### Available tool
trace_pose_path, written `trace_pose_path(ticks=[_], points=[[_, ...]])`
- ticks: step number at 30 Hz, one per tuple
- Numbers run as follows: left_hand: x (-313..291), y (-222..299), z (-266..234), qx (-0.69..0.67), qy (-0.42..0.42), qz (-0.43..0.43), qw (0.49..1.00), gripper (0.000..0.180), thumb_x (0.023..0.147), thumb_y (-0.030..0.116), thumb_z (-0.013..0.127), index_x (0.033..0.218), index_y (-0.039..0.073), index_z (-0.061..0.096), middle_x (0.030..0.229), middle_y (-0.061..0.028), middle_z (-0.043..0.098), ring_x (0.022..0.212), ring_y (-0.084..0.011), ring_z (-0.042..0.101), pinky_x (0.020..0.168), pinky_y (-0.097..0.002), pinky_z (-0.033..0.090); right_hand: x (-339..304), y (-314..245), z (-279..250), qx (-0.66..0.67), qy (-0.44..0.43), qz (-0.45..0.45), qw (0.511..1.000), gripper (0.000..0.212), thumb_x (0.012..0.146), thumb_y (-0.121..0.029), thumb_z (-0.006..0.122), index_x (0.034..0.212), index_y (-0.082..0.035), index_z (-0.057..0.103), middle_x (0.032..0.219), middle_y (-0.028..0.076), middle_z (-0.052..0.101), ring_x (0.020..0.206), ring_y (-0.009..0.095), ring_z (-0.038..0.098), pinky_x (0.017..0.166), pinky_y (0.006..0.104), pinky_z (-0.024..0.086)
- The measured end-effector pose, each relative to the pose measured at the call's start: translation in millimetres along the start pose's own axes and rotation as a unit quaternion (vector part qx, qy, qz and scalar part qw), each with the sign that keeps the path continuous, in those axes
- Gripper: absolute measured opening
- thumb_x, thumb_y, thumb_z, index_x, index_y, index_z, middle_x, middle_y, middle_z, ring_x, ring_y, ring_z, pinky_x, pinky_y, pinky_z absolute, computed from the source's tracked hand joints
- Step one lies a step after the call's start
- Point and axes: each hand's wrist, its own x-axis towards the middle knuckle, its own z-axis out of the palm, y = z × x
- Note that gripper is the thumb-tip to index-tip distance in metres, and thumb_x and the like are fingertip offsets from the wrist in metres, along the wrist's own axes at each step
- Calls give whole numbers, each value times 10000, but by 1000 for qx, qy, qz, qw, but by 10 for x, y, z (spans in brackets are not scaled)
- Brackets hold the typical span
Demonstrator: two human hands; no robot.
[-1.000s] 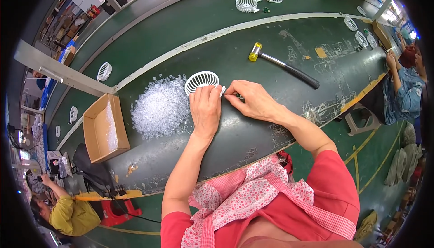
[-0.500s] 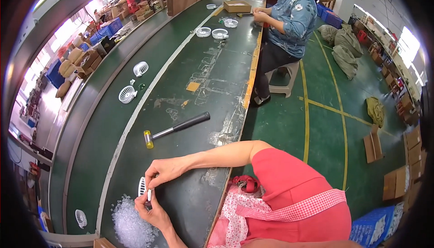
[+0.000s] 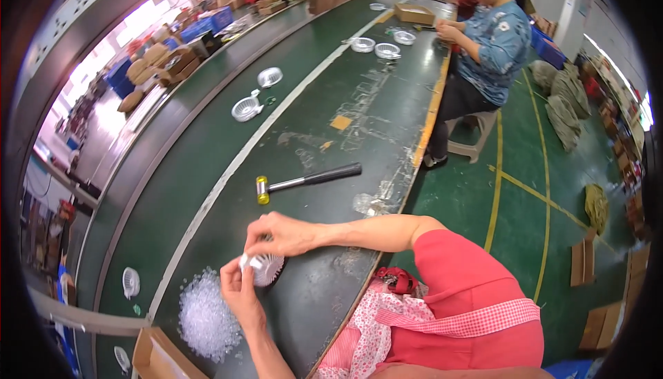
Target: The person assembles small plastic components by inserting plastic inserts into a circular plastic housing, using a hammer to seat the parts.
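A white round plastic cup with slotted ribs point(image 3: 268, 270) is held between my two hands over the dark bench. My right hand point(image 3: 280, 234) pinches its upper side, fingers bent. Below it, my left hand point(image 3: 240, 296) has thumb and fingers closed at the cup's edge, by a small white tab point(image 3: 244, 262). The fingers partly cover the place where they meet. Beside my left hand lies a heap of small clear plastic pieces point(image 3: 207, 317). Beyond my right hand rests a hammer point(image 3: 311, 177) with a yellow head and black grip.
Similar white cups lie on the green belt point(image 3: 246, 109) to the left and farther up the bench. A cardboard box point(image 3: 162, 355) stands at the near left. Across the bench's right edge, a co-worker in a blue top point(image 3: 498, 47) sits handling something small.
The view has shifted, so the bench things appear farther right. The cup has been turned and now shows its ribbed side to the right of my left fingers. Both hands keep hold.
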Motion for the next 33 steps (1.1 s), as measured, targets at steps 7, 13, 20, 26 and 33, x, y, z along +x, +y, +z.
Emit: trace_pose_path(ticks=[7,13,20,26,33], points=[[-80,-53,148,526,27,299,795,471,802,91,735,1233,21,556,1313,-175,546,1224,-376,489,1051,-480,353,239,683,-61,-193,135,-7,972,167,833,-184,688,829,-17,697,733,164,690,689,326,690,630,407,542],[-42,-325,181,555,-3,291,779,514,778,222,794,1213,33,596,1295,-140,558,1184,-358,520,994,-455,440,175,652,-143,-381,38,-80,920,82,849,-117,691,889,-47,673,798,102,656,842,304,632,824,413,462],[-90,-299,176,554,15,285,782,516,767,189,807,1224,46,614,1268,-128,585,1158,-342,546,940,-426,493,81,550,-9,-436,48,-92,894,104,882,-69,627,970,-20,652,908,93,604,940,281,564,821,389,426],[-120,-312,224,560,13,273,782,502,777,181,800,1222,42,613,1270,-134,589,1170,-351,549,926,-427,508,79,543,-139,-401,-27,-73,913,191,893,-63,627,1071,0,653,991,125,610,963,308,565,821,400,435],[-148,-314,220,570,26,280,772,500,790,182,791,1234,39,612,1283,-138,591,1193,-354,547,927,-429,516,-138,441,-606,-553,87,-49,827,355,899,-100,630,1246,-46,580,1220,151,566,1159,328,521,947,409,434]])
